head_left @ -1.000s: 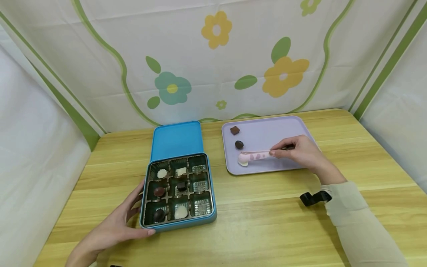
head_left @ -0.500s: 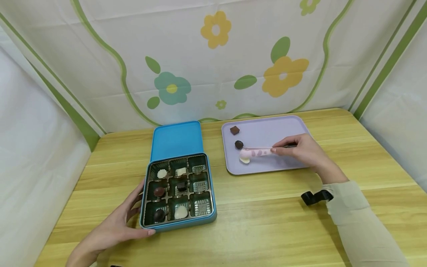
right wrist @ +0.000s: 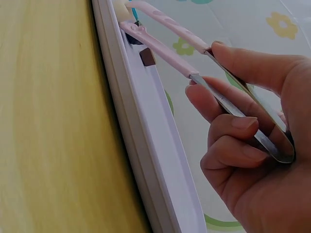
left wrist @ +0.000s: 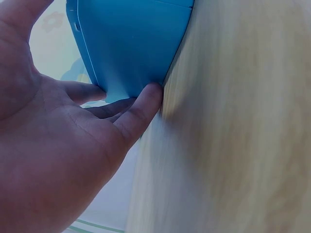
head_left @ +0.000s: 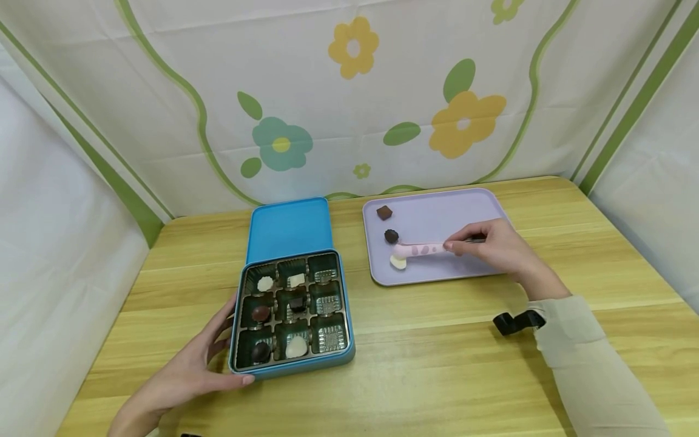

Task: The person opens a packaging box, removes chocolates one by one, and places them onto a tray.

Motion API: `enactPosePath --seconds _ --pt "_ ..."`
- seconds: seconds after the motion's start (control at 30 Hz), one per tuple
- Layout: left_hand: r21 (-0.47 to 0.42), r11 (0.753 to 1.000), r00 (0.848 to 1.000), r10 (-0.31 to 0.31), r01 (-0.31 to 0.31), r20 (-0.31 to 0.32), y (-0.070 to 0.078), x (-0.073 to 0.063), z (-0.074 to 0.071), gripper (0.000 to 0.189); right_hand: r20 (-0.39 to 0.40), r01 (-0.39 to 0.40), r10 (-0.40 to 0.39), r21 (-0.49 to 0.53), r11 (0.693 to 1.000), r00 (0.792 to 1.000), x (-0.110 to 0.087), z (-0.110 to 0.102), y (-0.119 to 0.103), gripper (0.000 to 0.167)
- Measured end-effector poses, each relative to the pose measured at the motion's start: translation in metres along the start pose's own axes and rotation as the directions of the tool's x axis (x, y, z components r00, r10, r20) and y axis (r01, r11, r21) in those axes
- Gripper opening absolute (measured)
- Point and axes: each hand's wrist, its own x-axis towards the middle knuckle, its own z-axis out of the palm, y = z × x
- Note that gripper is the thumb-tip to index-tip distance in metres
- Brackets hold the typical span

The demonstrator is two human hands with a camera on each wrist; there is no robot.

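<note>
My right hand (head_left: 494, 247) pinches metal tweezers (right wrist: 221, 99) with pink, spotted tips. Those tips are at a white chocolate (head_left: 398, 263) near the front left of the lilac tray (head_left: 442, 212); how firmly they grip it is unclear. Behind it on the tray lie a dark ridged chocolate (head_left: 391, 236) and a brown square one (head_left: 384, 212). My left hand (head_left: 188, 367) holds the near left corner of a blue tin (head_left: 306, 366), thumb at the front, fingers along the side (left wrist: 141, 109). White and dark chocolates fill the tin's left and middle columns; its right column has none.
The tin's blue lid (head_left: 291, 227) lies behind it. Wooden tabletop (head_left: 426, 370) extends between me, the tin and the tray. A flower-printed white cloth (head_left: 327, 91) rises along the table's back edge. A black strap (head_left: 516, 323) hangs by my right sleeve.
The tweezers shift slightly up and to the right around the white chocolate, then down a little, and more of it shows now. My left hand and the tin stay still.
</note>
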Motion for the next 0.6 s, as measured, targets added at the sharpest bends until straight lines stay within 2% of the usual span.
enactPosePath --seconds 0.33,0.6 --pt "-0.001 1.000 1.000 0.003 -0.003 0.000 0.0007 -0.0002 0.0003 0.128 0.027 0.021 -0.021 -0.012 1.000 0.999 0.0005 0.0021 -0.0015 0.030" --pt "-0.003 1.000 1.000 -0.011 0.011 0.005 0.0008 -0.0005 -0.0001 0.127 0.002 0.000 0.000 0.013 1.000 1.000 -0.0006 -0.0012 -0.0019 0.036"
